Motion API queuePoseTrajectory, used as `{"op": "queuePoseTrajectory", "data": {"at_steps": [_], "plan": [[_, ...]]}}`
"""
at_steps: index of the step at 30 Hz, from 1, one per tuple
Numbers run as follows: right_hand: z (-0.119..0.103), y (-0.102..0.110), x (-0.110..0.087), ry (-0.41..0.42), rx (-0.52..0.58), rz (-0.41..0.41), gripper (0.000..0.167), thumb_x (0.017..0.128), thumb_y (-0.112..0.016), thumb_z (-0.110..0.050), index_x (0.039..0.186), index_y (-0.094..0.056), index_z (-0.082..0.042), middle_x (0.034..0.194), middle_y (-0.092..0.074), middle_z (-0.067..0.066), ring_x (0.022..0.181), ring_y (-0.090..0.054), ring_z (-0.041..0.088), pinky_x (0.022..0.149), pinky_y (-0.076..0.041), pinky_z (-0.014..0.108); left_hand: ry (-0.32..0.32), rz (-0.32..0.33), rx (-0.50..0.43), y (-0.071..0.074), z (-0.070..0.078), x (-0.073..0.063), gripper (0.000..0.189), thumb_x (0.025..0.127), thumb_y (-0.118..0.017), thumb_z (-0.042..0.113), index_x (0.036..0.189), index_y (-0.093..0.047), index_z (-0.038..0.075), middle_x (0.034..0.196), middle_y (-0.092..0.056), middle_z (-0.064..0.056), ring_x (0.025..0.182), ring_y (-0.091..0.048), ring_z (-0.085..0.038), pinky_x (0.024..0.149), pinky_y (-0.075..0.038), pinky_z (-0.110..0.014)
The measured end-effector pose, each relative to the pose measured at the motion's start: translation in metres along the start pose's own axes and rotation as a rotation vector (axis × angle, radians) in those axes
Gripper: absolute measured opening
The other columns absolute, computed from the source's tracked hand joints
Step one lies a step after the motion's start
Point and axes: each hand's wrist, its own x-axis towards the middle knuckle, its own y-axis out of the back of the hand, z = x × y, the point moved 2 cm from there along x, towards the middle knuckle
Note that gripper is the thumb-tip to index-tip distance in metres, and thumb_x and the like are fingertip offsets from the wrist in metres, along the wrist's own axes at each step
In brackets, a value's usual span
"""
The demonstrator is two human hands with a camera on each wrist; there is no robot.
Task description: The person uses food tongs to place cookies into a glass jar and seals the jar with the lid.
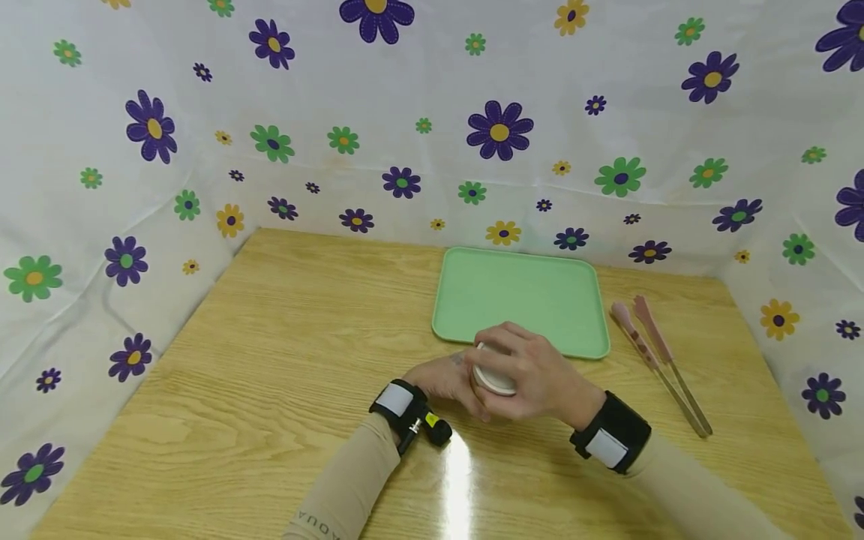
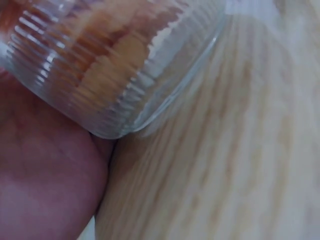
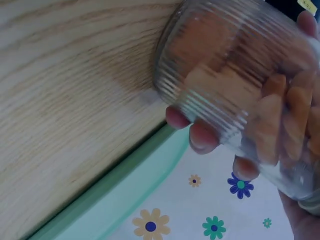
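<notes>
A ribbed clear glass jar (image 3: 215, 75) with orange-brown pieces inside, which look like cookies or crackers, is between my two hands just in front of the green tray. My left hand (image 1: 442, 379) grips the jar's side, and its fingertips (image 3: 202, 137) curl round the glass in the right wrist view. From above, my right hand (image 1: 540, 375) holds the white lid (image 1: 496, 381), fingers curled over its rim. The lid is on the jar's mouth. In the left wrist view the jar's base (image 2: 145, 122) is close to the wooden table; I cannot tell whether they touch.
Behind the hands, a light green tray (image 1: 520, 289) lies near the back of the wooden table (image 1: 290, 322). Tongs (image 1: 664, 360) with pink tips lie to its right. Flower-patterned white cloth (image 1: 405, 97) hangs behind and along both sides.
</notes>
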Motion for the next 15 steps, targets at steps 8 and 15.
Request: {"op": "queuePoseTrajectory", "data": {"at_steps": [8,15], "plan": [[-0.015,-0.006,-0.001,-0.227,-0.143,0.102,0.030,0.082,-0.069,-0.033,0.106,-0.073,-0.015,0.106,-0.068,0.010,0.091,-0.066,0.029,0.068,-0.061,0.040,0.046,0.029,-0.062,-0.002,0.002,-0.002,0.080,0.072,-0.085,-0.006,0.141,-0.048,0.007,0.126,-0.060,-0.005,0.109,-0.058,-0.015,0.096,-0.052,-0.029],[-0.025,-0.012,0.000,-0.353,-0.228,0.175,0.029,0.084,-0.064,-0.034,0.101,-0.074,-0.013,0.102,-0.068,0.012,0.088,-0.065,0.031,0.069,-0.061,0.043,0.029,0.082,0.023,-0.003,0.001,-0.004,0.098,0.074,-0.086,0.003,0.155,-0.033,0.013,0.141,-0.052,-0.006,0.119,-0.054,-0.013,0.101,-0.051,-0.028]]}}
